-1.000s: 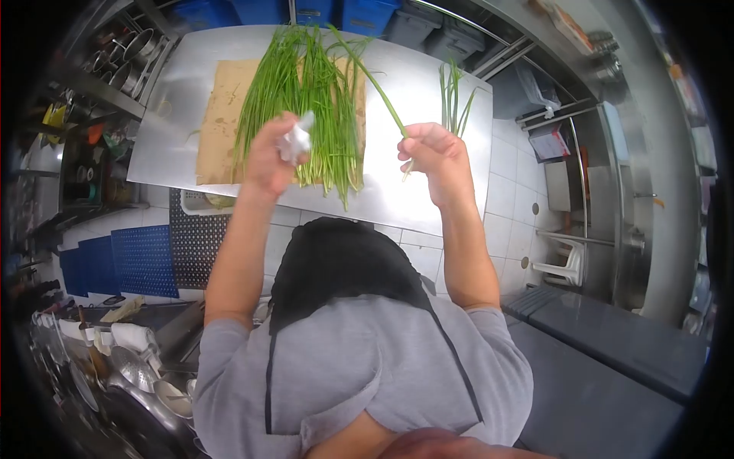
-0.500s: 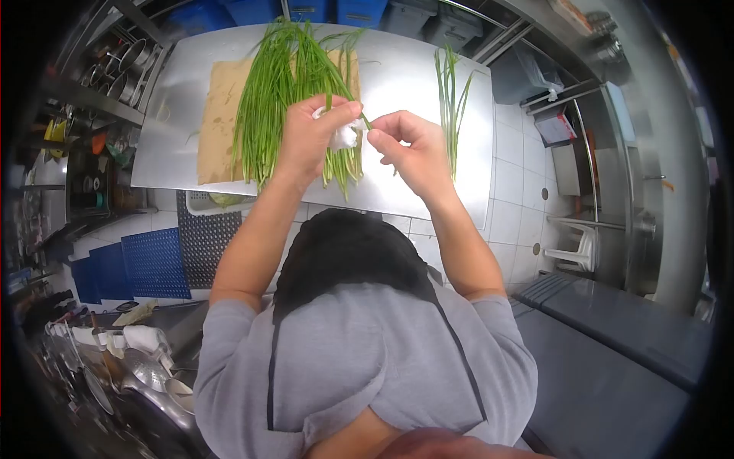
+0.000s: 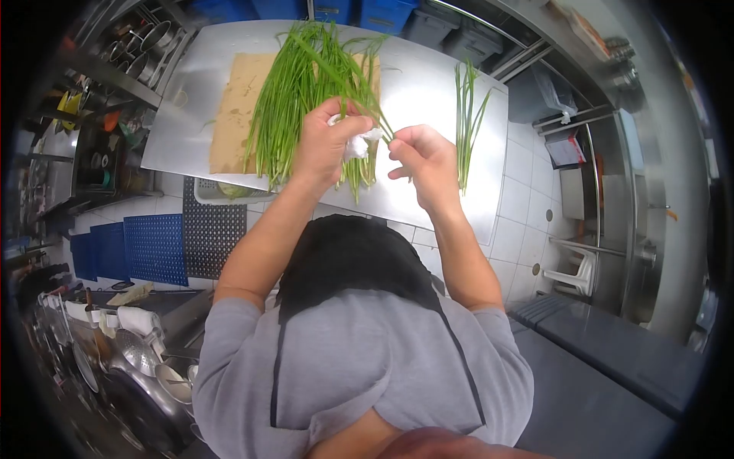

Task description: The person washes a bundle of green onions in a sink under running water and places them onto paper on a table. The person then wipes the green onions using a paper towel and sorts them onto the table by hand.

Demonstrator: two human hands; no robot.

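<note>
A thick heap of long green stalks that look like garlic chives (image 3: 294, 115) lies over a brown paper sheet (image 3: 233, 115) on the steel table. My left hand (image 3: 329, 141) is closed over the heap's right side, with a crumpled white cloth or paper towel (image 3: 356, 145) in its grip. A few chives run between my two hands. At their lower ends, the fingertips of my right hand (image 3: 428, 162) pinch them, slightly above the tabletop. Further right, a small separate row of chives (image 3: 468, 126) rests on the bare metal.
The steel table (image 3: 417, 76) has its near edge just beyond my black apron (image 3: 355, 260). Under that edge on the left sits a light crate (image 3: 210, 191) with something pale green inside. Blue bins (image 3: 386, 14) stand behind the table. Pans and ladles crowd the lower left.
The whole view has shifted slightly, so the table appears further right. Between my hands a longer stretch of chives now shows, and my right hand still pinches their ends.
</note>
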